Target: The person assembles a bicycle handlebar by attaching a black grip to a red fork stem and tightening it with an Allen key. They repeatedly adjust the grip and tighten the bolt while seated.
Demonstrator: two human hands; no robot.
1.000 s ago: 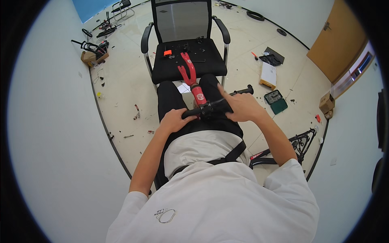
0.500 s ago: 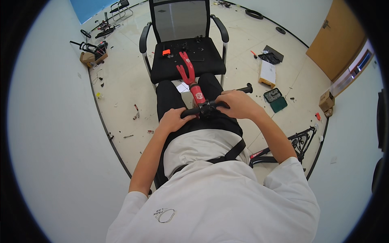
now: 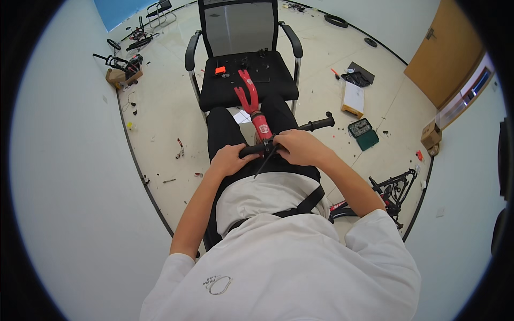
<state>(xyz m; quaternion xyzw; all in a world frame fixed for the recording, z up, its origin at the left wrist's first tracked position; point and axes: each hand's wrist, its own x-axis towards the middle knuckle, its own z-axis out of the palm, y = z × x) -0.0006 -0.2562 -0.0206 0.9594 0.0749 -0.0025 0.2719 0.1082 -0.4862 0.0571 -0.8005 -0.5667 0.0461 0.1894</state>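
Observation:
A red bicycle fork (image 3: 250,96) leans with its two legs on the seat of a black chair and its top end between my thighs. Across that end runs a black handlebar (image 3: 317,124), meeting it at a dark stem clamp (image 3: 269,143). My left hand (image 3: 229,159) is wrapped round the bar's left part. At the clamp, the fingers of my right hand (image 3: 301,147) pinch a thin dark rod, apparently a hex key (image 3: 264,164), slanting down toward my shirt. Its upper end is hidden by the fingers.
The black chair (image 3: 206,97) ahead bears an orange piece (image 3: 220,70) and small dark parts. On the floor at right lie a green case (image 3: 368,139), a white box (image 3: 353,98) and a bicycle frame (image 3: 396,192). A carton (image 3: 115,77) of parts sits at left.
My right hand has moved left along the bar to the clamp, baring the right part of the handlebar. The thin rod now slants out from its fingers. My left hand stays put.

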